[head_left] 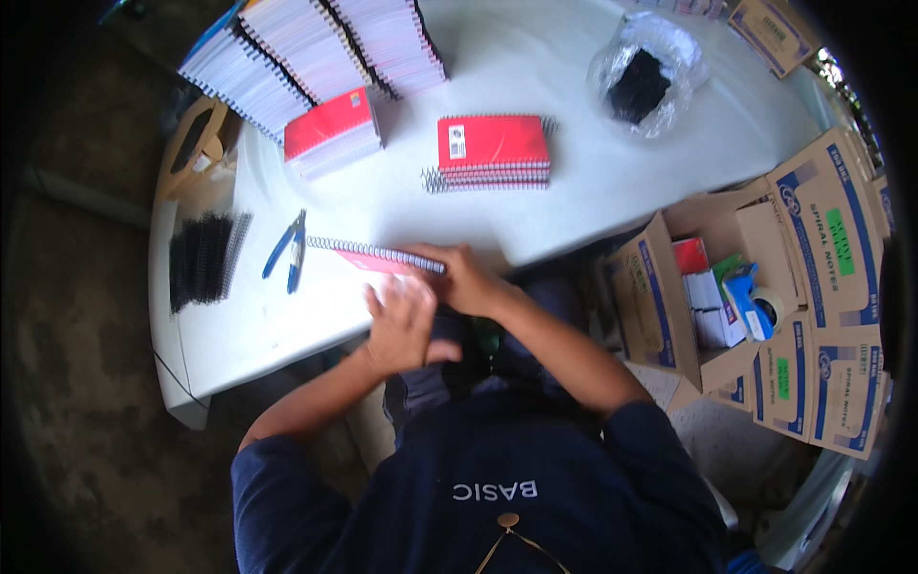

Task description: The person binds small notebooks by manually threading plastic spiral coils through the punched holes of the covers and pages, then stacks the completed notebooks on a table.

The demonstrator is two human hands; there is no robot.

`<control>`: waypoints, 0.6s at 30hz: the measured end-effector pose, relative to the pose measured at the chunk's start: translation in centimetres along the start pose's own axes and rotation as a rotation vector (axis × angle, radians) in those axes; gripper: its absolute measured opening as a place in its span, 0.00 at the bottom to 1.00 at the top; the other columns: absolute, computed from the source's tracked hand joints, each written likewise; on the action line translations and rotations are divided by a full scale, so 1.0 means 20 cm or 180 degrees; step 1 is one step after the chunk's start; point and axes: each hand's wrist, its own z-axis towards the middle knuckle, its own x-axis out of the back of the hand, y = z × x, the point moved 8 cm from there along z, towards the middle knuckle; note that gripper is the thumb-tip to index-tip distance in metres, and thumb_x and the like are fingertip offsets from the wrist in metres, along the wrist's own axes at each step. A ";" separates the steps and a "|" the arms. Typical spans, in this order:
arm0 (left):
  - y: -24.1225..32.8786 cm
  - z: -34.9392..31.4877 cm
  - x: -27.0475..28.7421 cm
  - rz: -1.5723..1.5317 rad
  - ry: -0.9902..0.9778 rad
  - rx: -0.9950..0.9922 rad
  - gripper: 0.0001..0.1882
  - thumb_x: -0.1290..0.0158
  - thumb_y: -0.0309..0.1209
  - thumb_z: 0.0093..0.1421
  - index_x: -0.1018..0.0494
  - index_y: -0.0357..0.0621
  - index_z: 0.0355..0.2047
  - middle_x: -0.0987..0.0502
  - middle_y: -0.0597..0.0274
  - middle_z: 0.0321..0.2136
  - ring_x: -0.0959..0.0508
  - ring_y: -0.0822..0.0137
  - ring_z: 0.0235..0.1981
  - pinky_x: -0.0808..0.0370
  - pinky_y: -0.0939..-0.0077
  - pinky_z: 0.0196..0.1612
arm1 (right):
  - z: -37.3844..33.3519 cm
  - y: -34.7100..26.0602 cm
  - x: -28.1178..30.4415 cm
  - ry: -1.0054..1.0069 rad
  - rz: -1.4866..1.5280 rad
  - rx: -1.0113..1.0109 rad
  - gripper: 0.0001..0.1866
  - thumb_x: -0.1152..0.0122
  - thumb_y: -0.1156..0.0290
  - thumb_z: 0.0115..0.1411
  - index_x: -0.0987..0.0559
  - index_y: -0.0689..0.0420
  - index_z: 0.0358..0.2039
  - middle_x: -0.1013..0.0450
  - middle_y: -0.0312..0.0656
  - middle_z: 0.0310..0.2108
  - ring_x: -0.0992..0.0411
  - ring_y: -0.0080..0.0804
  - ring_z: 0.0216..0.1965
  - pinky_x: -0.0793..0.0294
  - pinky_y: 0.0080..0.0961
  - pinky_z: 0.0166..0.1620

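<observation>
A spiral notebook with a pinkish-red cover is tilted above the table's near edge, its wire coil running along the upper side. My right hand grips its right end. My left hand, slightly blurred, is at the notebook's lower side with its fingers spread; whether it touches the cover I cannot tell. To the left lie pliers with blue handles, jaws pointing away from me. Beyond the notebook sits a stack of red spiral notebooks.
Black coils lie heaped at the table's left. Tall paper stacks stand behind a red-topped pad stack. A clear plastic bag holds something black. At right, an open carton contains small pads and a blue tape dispenser.
</observation>
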 end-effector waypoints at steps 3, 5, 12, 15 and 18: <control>-0.15 0.43 0.17 0.0037 -0.0731 0.0598 0.32 0.50 0.49 0.57 0.39 0.43 0.57 0.37 0.51 0.55 0.40 0.51 0.59 0.53 0.50 0.59 | -0.02 0.13 -0.02 -0.0311 0.0643 -0.0679 0.17 0.44 0.78 0.56 0.27 0.59 0.47 0.25 0.51 0.40 0.25 0.40 0.42 0.27 0.29 0.42; -0.19 0.48 0.20 -0.0242 -0.0922 0.0415 0.28 0.46 0.42 0.55 0.36 0.45 0.54 0.33 0.57 0.51 0.35 0.57 0.54 0.49 0.55 0.56 | -0.01 0.15 -0.02 -0.0212 0.0648 -0.0630 0.16 0.43 0.78 0.55 0.27 0.60 0.46 0.25 0.50 0.39 0.24 0.38 0.40 0.27 0.28 0.41; -0.27 0.60 0.19 -0.1462 -0.1495 0.0739 0.09 0.44 0.29 0.53 0.27 0.46 0.37 0.27 0.63 0.37 0.28 0.64 0.41 0.41 0.67 0.46 | 0.02 0.18 -0.02 -0.0144 0.0524 -0.1117 0.14 0.38 0.69 0.54 0.23 0.63 0.39 0.23 0.46 0.29 0.26 0.26 0.31 0.28 0.27 0.36; -0.30 0.61 0.14 -0.1426 -0.1570 0.0464 0.08 0.46 0.29 0.55 0.26 0.46 0.36 0.27 0.62 0.36 0.29 0.63 0.42 0.40 0.70 0.45 | 0.02 0.17 -0.01 -0.0192 0.0585 -0.1304 0.14 0.37 0.66 0.54 0.22 0.63 0.36 0.24 0.45 0.25 0.29 0.23 0.27 0.30 0.27 0.34; -0.29 0.63 0.14 -0.1560 -0.1555 0.0488 0.08 0.46 0.30 0.55 0.25 0.46 0.35 0.27 0.62 0.36 0.29 0.63 0.42 0.40 0.70 0.45 | 0.01 0.20 0.00 -0.0134 0.0518 -0.1422 0.13 0.38 0.66 0.54 0.22 0.62 0.34 0.25 0.45 0.23 0.31 0.22 0.25 0.31 0.27 0.32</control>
